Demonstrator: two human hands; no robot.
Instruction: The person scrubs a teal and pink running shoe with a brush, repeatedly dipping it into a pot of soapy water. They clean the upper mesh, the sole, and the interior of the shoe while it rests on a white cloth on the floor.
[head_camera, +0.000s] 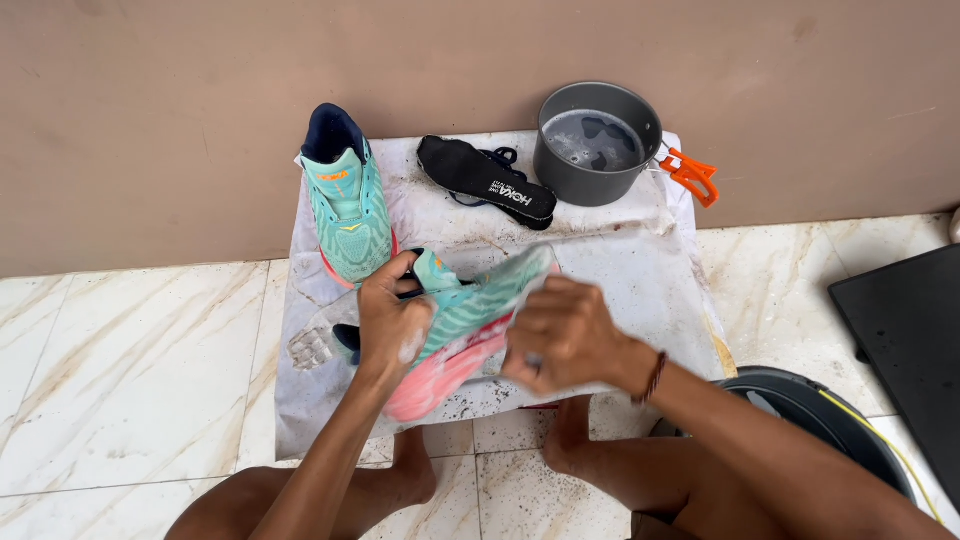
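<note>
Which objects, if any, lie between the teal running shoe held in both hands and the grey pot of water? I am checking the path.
Nothing visible blocks it. Only bare stained white cloth lies between the teal running shoe and the grey pot; the black insole sits off to the left.

A teal knitted-mesh running shoe with a smooth pink foam sole (465, 330) looks wet and soft; a matching teal mesh shoe with a navy padded collar (347, 200) stands on a white cloth sheet, damp, crumpled and speckled with grit (640, 260). A black matt foam insole (485, 178) lies near a dull grey metal pot with glossy orange plastic-coated handles (597, 145). The floor is polished white marble tile with tan veins (130, 360); the wall is matt brown plaster (150, 120).
</note>
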